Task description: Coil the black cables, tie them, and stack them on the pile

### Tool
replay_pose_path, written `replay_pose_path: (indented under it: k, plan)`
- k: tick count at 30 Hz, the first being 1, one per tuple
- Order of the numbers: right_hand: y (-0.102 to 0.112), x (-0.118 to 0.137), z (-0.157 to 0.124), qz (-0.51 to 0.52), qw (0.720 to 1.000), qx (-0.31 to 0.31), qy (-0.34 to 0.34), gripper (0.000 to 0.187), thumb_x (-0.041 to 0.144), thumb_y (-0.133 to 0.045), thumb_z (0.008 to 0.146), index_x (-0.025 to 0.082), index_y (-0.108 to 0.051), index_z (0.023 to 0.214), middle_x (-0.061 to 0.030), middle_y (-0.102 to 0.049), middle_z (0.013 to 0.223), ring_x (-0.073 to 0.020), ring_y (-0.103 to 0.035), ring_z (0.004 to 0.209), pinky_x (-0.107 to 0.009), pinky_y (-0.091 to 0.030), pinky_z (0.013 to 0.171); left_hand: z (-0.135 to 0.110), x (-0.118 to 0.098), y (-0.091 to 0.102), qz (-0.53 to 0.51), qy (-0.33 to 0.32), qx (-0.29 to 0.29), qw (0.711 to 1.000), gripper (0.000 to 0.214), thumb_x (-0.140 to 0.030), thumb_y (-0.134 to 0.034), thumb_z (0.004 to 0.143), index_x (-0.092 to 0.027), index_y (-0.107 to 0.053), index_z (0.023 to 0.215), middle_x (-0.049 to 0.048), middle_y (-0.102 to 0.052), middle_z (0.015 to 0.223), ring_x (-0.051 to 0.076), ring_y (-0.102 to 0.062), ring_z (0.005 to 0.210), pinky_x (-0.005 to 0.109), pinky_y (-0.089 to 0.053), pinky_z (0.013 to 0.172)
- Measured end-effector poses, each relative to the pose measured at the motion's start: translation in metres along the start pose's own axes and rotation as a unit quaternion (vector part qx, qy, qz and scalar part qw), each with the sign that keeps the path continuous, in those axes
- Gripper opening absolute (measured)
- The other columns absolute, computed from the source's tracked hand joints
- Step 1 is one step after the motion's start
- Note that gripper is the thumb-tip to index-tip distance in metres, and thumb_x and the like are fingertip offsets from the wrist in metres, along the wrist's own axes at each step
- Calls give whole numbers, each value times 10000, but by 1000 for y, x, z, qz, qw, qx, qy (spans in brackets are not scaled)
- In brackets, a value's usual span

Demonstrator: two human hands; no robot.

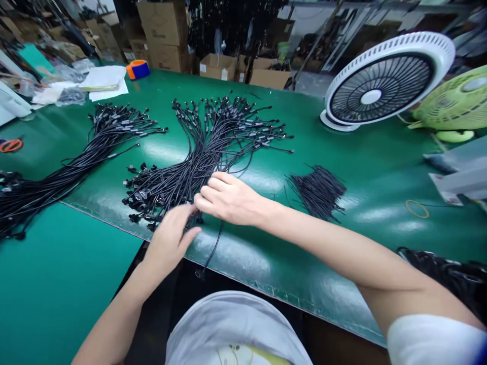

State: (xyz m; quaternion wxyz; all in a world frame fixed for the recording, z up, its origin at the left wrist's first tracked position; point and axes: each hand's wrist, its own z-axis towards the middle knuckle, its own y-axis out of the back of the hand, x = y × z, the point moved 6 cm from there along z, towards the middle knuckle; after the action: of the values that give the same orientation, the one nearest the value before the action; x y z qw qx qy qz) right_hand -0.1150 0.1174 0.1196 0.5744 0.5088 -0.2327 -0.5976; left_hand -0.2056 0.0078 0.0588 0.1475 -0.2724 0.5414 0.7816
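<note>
Boxes [163, 25] at upper left have print too tiny to read. Mid-frame, left hand [171, 235] and right hand [228, 197] bend by black cables [211, 144]; gripping, I can't tell.

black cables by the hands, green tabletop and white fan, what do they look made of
Black cables: probably rubbery plastic sheathing, satin; they bend in smooth curves.
Green tabletop: perhaps a rubber or vinyl covering, glossy with pale reflections.
White fan: likely hard plastic, smooth and shiny, its slotted rim looking moulded.
</note>
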Motion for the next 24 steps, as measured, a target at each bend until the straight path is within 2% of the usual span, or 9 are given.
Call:
replay_pose_path:
  k: [4,6,8,11,13,15,18,22,24]
  plan:
    - [31,-10,-6,2,1000,25,-5,372,203,-250,1029,204,-602,912,-23,-529,739,-155,-452,755,-331,-379,807,-11,-17,-10,-224,85,6,971,178,-327,-443,973,-217,-582,967,-9,-595,686,134,-558,585,260,-468,573]
    - [28,-46,-15,13,997,35,-64,400,236,-235,1037,202,-609,899,-25,-548,755,-152,-472,776,-343,-387,823,-21,-19,-5,-360,134,5,923,162,-348,-456,975,-223,-559,978,-60,-456,561,96,-414,447,217,-367,453]
    - [24,-97,-28,22,985,13,-170,478,280,-188,1048,171,-626,891,-37,-590,819,-149,-506,828,-354,-393,825,-35,-25,-1,-478,144,71,863,179,-343,-435,987,-227,-559,930,-83,-345,497,78,-307,381,197,-284,394]
    - [31,-166,-45,42,938,-85,-334,730,341,22,1019,80,-653,924,-51,-625,971,-127,-542,910,-349,-381,835,-52,-33,13,-544,101,140,821,253,-360,-452,979,-216,-593,826,-44,-397,520,98,-396,427,231,-371,438]
    - [47,-188,-49,69,903,-173,-386,691,375,-19,1014,110,-656,968,-56,-642,992,-135,-554,892,-344,-399,821,-57,-28,27,-535,66,93,837,300,-409,-530,938,-196,-611,743,23,-503,636,162,-546,638,324,-504,628]
    - [64,-194,-46,79,893,-198,-397,472,403,-196,1008,258,-640,1069,-59,-661,1000,-206,-560,891,-385,-424,784,-59,-14,41,-525,73,7,848,343,-435,-604,893,-172,-602,672,50,-528,718,187,-563,783,354,-517,770]
    - [81,-189,-47,1,917,-75,-392,409,451,-224,976,419,-571,1190,-67,-648,1063,-295,-541,922,-422,-382,704,-67,15,56,-594,147,-96,785,369,-400,-643,877,-152,-540,625,-11,-409,617,99,-457,592,228,-462,580]
    - [85,-179,-92,-145,910,113,-371,461,441,-170,1003,275,-530,1239,-114,-629,1015,-226,-528,746,-303,-228,537,-79,46,71,-752,199,-196,597,308,-237,-715,829,-163,-477,649,-77,-314,552,41,-354,443,157,-373,436]
    - [78,-159,-119,-175,907,179,-338,373,378,-253,1008,207,-542,1170,-110,-630,922,-185,-498,630,-288,-154,474,-79,53,70,-777,201,-205,561,282,-224,-774,779,-156,-514,694,-89,-365,567,16,-362,426,126,-375,428]
